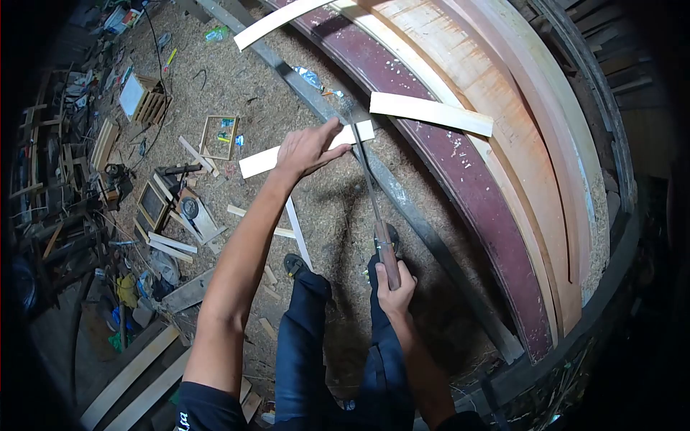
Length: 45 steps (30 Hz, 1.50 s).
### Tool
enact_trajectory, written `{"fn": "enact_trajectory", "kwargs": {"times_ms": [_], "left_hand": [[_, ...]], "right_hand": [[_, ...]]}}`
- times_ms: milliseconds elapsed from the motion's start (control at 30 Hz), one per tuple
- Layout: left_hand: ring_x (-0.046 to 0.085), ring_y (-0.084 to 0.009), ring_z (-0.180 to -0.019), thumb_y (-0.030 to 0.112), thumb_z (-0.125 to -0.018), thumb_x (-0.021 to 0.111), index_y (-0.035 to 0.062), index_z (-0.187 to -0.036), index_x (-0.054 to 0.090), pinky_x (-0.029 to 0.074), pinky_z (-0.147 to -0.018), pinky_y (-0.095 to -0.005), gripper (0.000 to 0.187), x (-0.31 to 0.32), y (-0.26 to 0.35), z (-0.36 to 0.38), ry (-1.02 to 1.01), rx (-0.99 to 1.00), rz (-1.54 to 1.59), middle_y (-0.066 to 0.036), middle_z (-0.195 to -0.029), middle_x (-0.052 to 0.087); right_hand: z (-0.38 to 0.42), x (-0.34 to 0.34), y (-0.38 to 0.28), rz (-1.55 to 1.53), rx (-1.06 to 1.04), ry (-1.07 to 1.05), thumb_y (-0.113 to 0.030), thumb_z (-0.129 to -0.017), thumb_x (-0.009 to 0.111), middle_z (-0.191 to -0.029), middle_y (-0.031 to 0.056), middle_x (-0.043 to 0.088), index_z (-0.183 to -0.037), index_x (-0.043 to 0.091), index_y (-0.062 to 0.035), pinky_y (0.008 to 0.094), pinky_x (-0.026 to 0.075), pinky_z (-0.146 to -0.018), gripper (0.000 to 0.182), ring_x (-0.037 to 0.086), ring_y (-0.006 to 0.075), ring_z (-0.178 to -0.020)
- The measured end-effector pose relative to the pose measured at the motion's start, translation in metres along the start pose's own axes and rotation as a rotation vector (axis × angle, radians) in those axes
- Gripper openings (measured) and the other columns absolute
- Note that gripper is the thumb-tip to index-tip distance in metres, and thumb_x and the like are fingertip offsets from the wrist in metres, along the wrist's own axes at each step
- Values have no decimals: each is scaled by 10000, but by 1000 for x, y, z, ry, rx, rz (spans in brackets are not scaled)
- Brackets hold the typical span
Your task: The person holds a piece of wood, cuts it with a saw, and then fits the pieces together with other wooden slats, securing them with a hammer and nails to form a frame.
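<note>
Head view: one strip under a saw, with fingers near the blade

Floor (215, 75) covered with chips is the largest thing. On the right, big curved boards (496, 224) lie together, overlapping. Left of them one grey beam (424, 228) runs from far left to near right. The saw (374, 200) and the strip (260, 163) meet over this beam; the strip lies across it, and the blade crosses the strip close to its right end. How deep the teeth are, I cannot tell.

The right hand (396, 289) is closed around the saw's handle, on the near side. The left hand (305, 152) is partly closed over the strip, with the thumb at its near edge.

In my judgement, the blade could jump to the left and cut the thumb or the first finger, as both are close to it. A twist of the right wrist, or a slip of the strip on the beam, would cause this. The strip could also turn, because I see no clamp, only one hand upon it.

Counted from large to small: one beam, one saw, three pale strips around the work (one held, two lying over the boards), and one small frame (203, 136) at left with a bare middle. The boards are several; their overlap prevents a sure number.
</note>
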State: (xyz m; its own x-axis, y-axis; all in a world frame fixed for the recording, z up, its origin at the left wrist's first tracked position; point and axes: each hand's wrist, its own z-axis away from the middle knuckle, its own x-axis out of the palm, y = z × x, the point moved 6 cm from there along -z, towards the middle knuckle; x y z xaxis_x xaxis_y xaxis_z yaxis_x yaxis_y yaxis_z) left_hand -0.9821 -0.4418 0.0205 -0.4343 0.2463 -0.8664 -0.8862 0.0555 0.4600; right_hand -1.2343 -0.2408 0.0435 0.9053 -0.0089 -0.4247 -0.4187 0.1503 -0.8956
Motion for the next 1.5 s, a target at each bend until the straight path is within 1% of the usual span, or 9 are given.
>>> {"fn": "enact_trajectory", "kwargs": {"times_ms": [67,200,267,367,500,633,1067,1300,1500], "left_hand": [[631,-381,-714,579,-861,545,135,-1067,498,467,-591,-469,492,-2,0,-1,13,39,21,-129,-761,656],[630,-389,-744,576,-865,540,132,-1079,487,477,-620,-479,496,3,-1,-2,-32,-8,-24,-140,-796,662],[626,-394,-762,568,-868,539,131,-1079,480,482,-635,-482,489,3,-3,1,1,7,-8,-151,-823,662],[626,-393,-763,559,-870,543,126,-1058,475,481,-629,-479,477,2,-2,1,4,7,4,-148,-814,659],[628,-386,-757,553,-872,544,122,-1050,475,480,-621,-476,472,1,-3,0,-26,-4,-8,-141,-800,655],[623,-385,-708,562,-875,536,123,-1048,476,473,-585,-470,475,3,-3,2,46,24,24,-132,-745,643],[619,-385,-690,571,-874,534,126,-1037,481,464,-566,-477,478,1,-1,2,85,64,41,-138,-729,638],[637,-337,-650,590,-845,564,135,-1037,502,463,-542,-442,498,8,-8,-2,22,-12,53,-106,-723,654],[638,-349,-674,605,-846,547,144,-1054,501,460,-557,-456,508,7,-2,3,7,-2,21,-103,-749,665]], "right_hand": [[-2,-5,-16,-19,5,1,-222,-829,720,-516,108,448,-661,459,-46,341,373,-436,357,473,218,-400],[-5,1,-19,8,-52,33,-213,-833,718,-503,93,428,-659,453,-42,334,359,-430,360,455,190,-396],[-20,1,-45,-83,-230,181,-210,-836,716,-497,81,415,-678,471,-33,329,346,-425,340,433,186,-393],[-57,20,-54,5,-161,68,-224,-847,705,-504,87,434,-704,508,-30,332,357,-447,311,437,195,-418],[-93,48,-43,-59,-85,66,-249,-853,698,-516,97,451,-735,547,-28,345,376,-479,292,459,202,-452],[-96,57,-26,58,-32,-33,-290,-854,686,-569,108,511,-744,582,-26,352,406,-520,304,504,200,-503],[-104,61,-17,-31,-7,-44,-272,-863,668,-610,115,549,-813,618,-5,347,433,-555,276,537,206,-543],[-92,55,-18,-5,-67,-37,-210,-872,665,-597,117,538,-868,627,-6,328,422,-521,208,555,201,-519],[-20,-2,-22,-23,24,-25,-164,-850,695,-537,105,471,-716,519,-27,324,390,-474,260,490,183,-450]]}}
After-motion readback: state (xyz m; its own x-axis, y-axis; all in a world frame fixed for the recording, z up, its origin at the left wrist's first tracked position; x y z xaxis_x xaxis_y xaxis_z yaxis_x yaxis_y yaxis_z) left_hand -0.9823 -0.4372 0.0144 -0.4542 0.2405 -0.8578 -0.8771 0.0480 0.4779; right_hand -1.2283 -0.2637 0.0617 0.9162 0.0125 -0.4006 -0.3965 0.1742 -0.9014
